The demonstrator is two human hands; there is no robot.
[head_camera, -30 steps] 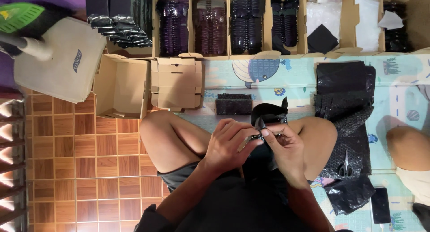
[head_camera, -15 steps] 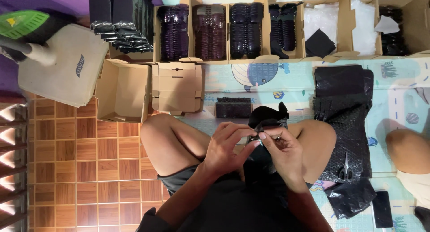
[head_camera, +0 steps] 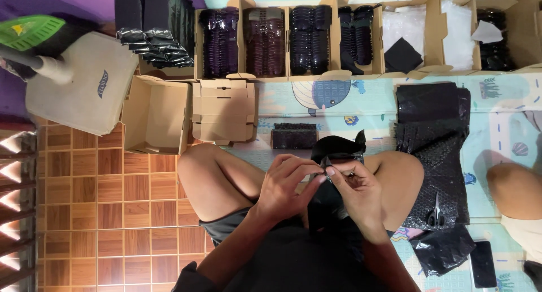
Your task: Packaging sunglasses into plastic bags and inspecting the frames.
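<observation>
My left hand (head_camera: 285,186) and my right hand (head_camera: 354,191) meet above my lap, fingertips pinched together on a small dark object wrapped in a black pouch (head_camera: 334,151). The pouch's top sticks up behind the fingers and its lower part hangs between my hands. What sits inside the pouch is mostly hidden; it looks like dark glasses, but I cannot tell for sure. My bare knees spread to either side under the hands.
A small black bubble-wrapped packet (head_camera: 294,136) lies ahead of my knees. Open cardboard boxes (head_camera: 155,114) sit front left. A row of boxes (head_camera: 265,38) with dark items lines the back. Black bubble wrap (head_camera: 433,139), scissors (head_camera: 435,215) and a phone (head_camera: 483,264) lie right. Another person's knee (head_camera: 514,187) is at far right.
My hands have shifted only slightly around the pouch, and its top has settled a little lower. The camera view moved slightly.
</observation>
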